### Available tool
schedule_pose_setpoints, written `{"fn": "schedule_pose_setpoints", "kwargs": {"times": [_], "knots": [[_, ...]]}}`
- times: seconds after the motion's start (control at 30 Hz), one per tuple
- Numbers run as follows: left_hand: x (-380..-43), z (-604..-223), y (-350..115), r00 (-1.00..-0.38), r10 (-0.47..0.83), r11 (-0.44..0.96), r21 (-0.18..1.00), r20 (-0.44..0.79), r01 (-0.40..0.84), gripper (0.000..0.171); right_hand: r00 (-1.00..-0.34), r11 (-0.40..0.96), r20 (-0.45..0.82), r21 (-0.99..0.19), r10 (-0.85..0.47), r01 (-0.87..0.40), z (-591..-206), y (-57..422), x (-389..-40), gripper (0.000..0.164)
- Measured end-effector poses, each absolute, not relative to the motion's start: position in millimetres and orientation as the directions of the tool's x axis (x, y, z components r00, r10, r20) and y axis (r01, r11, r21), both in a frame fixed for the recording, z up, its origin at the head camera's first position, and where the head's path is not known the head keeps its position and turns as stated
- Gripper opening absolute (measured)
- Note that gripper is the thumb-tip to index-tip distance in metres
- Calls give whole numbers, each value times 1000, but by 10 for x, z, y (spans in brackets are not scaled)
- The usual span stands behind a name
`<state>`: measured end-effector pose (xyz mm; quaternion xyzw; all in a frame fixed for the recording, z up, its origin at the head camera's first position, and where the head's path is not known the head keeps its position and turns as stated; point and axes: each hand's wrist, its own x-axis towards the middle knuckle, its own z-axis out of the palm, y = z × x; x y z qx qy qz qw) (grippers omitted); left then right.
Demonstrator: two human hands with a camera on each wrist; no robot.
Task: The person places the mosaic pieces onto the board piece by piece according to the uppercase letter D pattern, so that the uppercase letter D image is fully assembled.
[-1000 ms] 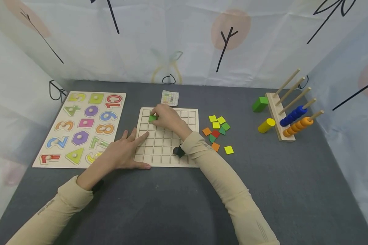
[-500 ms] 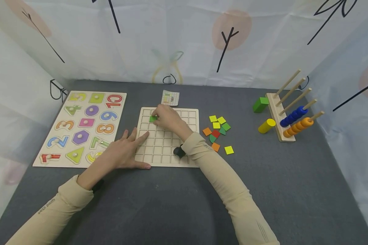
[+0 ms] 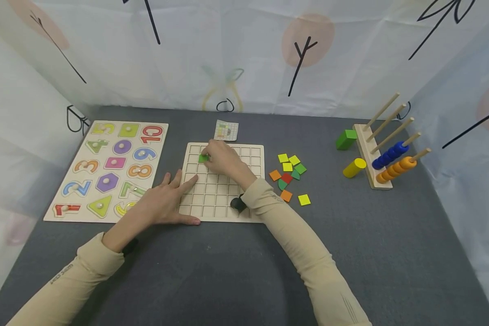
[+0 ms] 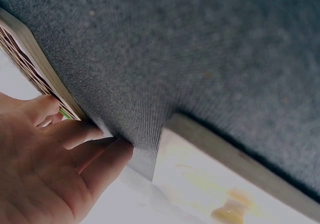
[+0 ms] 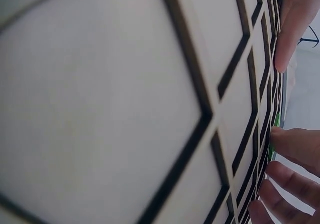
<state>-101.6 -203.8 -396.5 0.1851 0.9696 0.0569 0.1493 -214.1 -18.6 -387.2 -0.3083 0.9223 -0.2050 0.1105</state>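
A light wooden grid board [image 3: 218,199] with square cells lies on the grey table in the head view. My right hand [image 3: 223,157] reaches over its upper left part, thumb and index finger on either side of a small green square tile [image 3: 203,158]. In the right wrist view the thumb is right at the green tile [image 5: 277,120], low against the grid. Spread fingers of my left hand [image 3: 163,204] rest along the board's left edge, with the thumb at the lower edge. The left wrist view shows its fingertips close to the board's side; that hand holds nothing.
Left of the grid stands a number-and-shape peg puzzle [image 3: 114,156]. Several loose tiles [image 3: 286,177] lie to the right. Further right are a bead-peg rack [image 3: 371,156], a green block [image 3: 346,139] and a yellow cylinder [image 3: 354,167]. A small printed card [image 3: 226,130] lies behind the board.
Almost nothing differs: both hands keep their places, and the green tile settles very slightly under the right fingers, with a tiny shift of the whole view.
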Motion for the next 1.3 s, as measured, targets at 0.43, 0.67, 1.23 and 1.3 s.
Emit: {"fn": "schedule_pose_setpoints", "kwargs": {"times": [0.43, 0.67, 1.23, 1.3], "knots": [[-1016, -3971, -2039, -885, 382, 923, 167, -266, 348, 120, -784, 745, -105, -411, -612, -526, -3809, -150, -2061, 36], [-1016, -3962, -2035, -882, 381, 923, 175, -277, 344, 120, -789, 748, -103, -411, -606, -521, -3728, -35, -2037, 34], [-1002, -3964, -2049, -884, 383, 921, 180, -269, 345, 120, -819, 797, -138, -366, -557, -480, -3615, 689, -1890, 35], [-1001, -3963, -2045, -883, 387, 919, 183, -266, 348, 120, -824, 807, -145, -352, -548, -475, -3601, 797, -1866, 35]]}}
